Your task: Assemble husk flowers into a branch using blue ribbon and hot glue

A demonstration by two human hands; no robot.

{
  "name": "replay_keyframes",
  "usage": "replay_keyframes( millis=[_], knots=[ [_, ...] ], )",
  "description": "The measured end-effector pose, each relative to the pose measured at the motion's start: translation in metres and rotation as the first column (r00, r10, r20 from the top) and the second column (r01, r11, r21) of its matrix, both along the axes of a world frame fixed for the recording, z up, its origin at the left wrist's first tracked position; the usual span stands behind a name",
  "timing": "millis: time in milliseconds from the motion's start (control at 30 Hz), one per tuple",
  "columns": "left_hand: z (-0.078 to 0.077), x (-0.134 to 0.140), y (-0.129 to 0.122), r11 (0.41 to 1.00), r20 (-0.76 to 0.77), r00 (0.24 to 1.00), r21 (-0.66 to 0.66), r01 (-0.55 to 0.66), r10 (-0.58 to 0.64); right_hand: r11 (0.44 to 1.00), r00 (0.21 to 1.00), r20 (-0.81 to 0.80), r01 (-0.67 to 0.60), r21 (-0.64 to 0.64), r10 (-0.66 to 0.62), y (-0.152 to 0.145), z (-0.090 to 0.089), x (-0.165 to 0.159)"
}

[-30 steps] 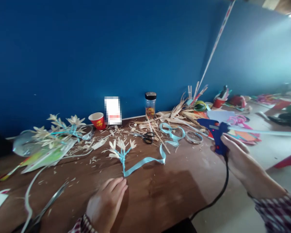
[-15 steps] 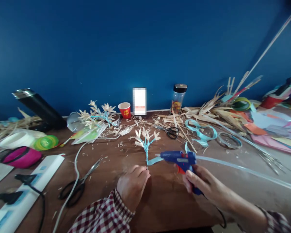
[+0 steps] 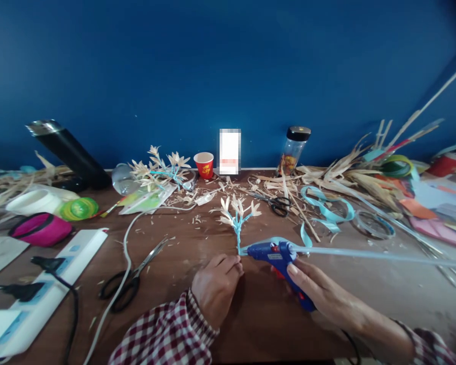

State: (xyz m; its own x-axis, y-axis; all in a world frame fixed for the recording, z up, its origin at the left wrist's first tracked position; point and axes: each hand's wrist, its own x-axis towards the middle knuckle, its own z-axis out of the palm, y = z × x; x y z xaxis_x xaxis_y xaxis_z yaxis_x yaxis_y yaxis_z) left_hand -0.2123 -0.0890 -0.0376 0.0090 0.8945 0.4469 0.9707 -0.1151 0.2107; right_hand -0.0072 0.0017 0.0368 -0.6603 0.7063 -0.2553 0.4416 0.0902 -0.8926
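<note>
My left hand [image 3: 217,286] is closed on the bottom of the stem of a small corn-husk flower spray [image 3: 238,219], which stands up from my fingertips with pale petals and blue-wrapped stems. In my right hand [image 3: 323,294] is a blue hot glue gun [image 3: 275,253], my fingers wrapped round its handle. Its nozzle points left and reaches the lower stem, just above my left fingertips. A clear glue stick [image 3: 345,251] runs out of the gun's back toward the right. Behind the gun, a light-blue ribbon [image 3: 306,235] leads up in loose curls.
Black-handled scissors [image 3: 123,289] lie at left by a white cable and a power strip [image 3: 66,279]. At the back are a finished-looking flower bunch [image 3: 171,167], a red paper cup [image 3: 204,166], a second pair of scissors [image 3: 279,204], a glass jar [image 3: 294,149] and husks [image 3: 349,180].
The glue gun has moved left and tilted, bringing its nozzle from a short gap to the flower stem. My left hand keeps its hold; the whole view has shifted slightly.
</note>
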Motion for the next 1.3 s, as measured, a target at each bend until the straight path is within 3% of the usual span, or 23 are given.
replay_keyframes(
  millis=[567, 1067, 1300],
  knots=[
    [0.007, 0.001, -0.001, 0.997, 0.001, 1.0, -0.074, 0.002, -0.002, 0.986, 0.989, 0.15, -0.019, 0.164, -0.006, 0.002, -0.023, 0.007],
    [0.01, 0.001, 0.0, 0.995, -0.012, 1.0, -0.097, 0.011, -0.012, 0.983, 0.992, 0.125, -0.048, 0.177, 0.025, 0.001, -0.017, 0.004],
    [0.011, 0.001, 0.0, 0.997, 0.001, 1.0, -0.071, 0.024, -0.024, 0.977, 0.979, 0.192, 0.023, 0.214, -0.066, 0.004, -0.019, 0.01]
  ],
)
